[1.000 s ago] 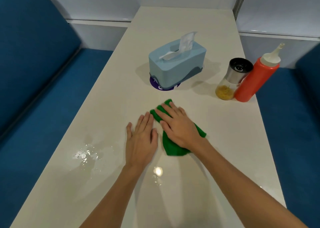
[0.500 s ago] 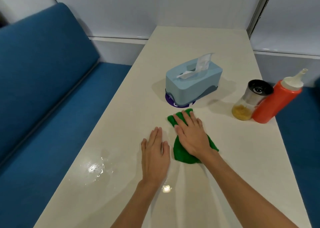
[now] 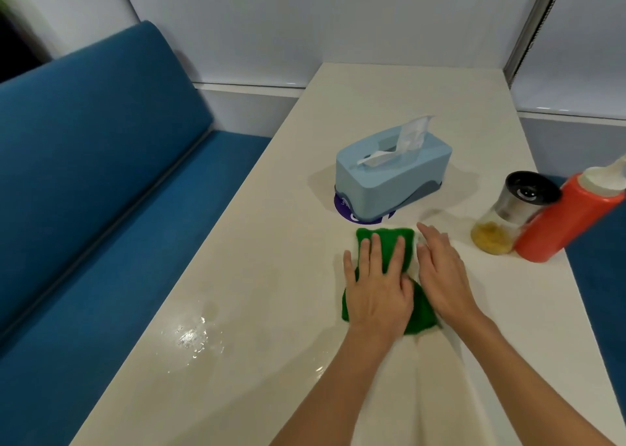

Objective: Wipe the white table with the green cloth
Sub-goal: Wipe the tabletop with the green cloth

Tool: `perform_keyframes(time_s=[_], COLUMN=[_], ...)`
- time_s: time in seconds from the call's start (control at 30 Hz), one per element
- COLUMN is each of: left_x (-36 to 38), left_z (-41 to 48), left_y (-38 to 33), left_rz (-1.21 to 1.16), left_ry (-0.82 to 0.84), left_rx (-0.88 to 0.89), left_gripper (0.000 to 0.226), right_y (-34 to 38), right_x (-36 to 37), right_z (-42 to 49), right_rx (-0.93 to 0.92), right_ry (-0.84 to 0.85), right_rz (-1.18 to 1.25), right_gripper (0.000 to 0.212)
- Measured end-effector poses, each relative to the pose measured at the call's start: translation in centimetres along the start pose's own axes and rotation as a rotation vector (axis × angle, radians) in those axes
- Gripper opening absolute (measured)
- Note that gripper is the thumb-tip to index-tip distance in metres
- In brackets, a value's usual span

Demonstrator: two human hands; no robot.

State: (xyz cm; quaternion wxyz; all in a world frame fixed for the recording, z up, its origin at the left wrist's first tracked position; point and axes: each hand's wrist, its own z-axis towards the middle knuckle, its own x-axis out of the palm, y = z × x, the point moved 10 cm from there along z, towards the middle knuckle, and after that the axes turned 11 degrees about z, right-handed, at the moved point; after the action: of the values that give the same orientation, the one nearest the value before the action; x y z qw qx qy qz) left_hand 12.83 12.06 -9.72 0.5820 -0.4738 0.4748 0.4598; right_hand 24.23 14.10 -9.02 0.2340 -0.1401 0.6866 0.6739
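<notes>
The left hand [image 3: 376, 286] is lying flat, fingers straight, on the green cloth [image 3: 422, 312], pressing it to the white table [image 3: 271, 276], likely so it drags when pushed. The right hand [image 3: 443, 269], flat and holding nothing, is resting beside it. The cloth is sitting just before the tissue box [image 3: 393, 174], well apart from a wet patch [image 3: 189, 337].

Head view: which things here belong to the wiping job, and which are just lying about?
In the job: green cloth, left hand pressing flat on it, right hand beside it, white table, wet patch.
Lying about: blue tissue box, glass shaker, red squeeze bottle, blue bench.
</notes>
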Motion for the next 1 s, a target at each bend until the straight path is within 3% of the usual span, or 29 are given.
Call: perform_keyframes(time_s=[0.1, 0.23, 0.43, 0.57, 0.67, 0.9, 1.0], left_x=[-0.5, -1.5, -0.7, -0.5, -0.5, -0.7, 0.1], left_z=[-3.3, -2.7, 3.2, 1.0, -1.4, 3.6, 7.1], left_y=[1.7, 7.8, 7.8, 3.8, 5.5, 12.5, 11.8], left_rz=[0.051, 0.185, 0.050, 0.014, 0.060, 0.202, 0.203], left_ry=[-0.011, -0.084, 0.024, 0.002, 0.008, 0.061, 0.116], left_rx=[0.183, 0.133, -0.093, 0.097, 0.172, -0.038, -0.156], left_gripper=[0.052, 0.056, 0.075, 0.062, 0.063, 0.083, 0.079], right_y=[-0.5, -1.1, -1.2, -1.5, -1.4, -1.3, -1.3], right_x=[1.3, 2.3, 2.6, 2.6, 2.6, 2.7, 2.7], right_z=[0.2, -0.1, 0.1, 0.2, 0.1, 0.1, 0.2], right_rx=[0.009, 0.021, 0.003, 0.022, 0.025, 0.011, 0.011], right_ry=[0.028, 0.044, 0.031, 0.050, 0.061, 0.044, 0.041], right_rz=[-0.242, -0.500, -0.588, -0.583, -0.579, -0.612, -0.609], right_gripper=[0.048, 0.053, 0.054, 0.054, 0.053, 0.053, 0.053])
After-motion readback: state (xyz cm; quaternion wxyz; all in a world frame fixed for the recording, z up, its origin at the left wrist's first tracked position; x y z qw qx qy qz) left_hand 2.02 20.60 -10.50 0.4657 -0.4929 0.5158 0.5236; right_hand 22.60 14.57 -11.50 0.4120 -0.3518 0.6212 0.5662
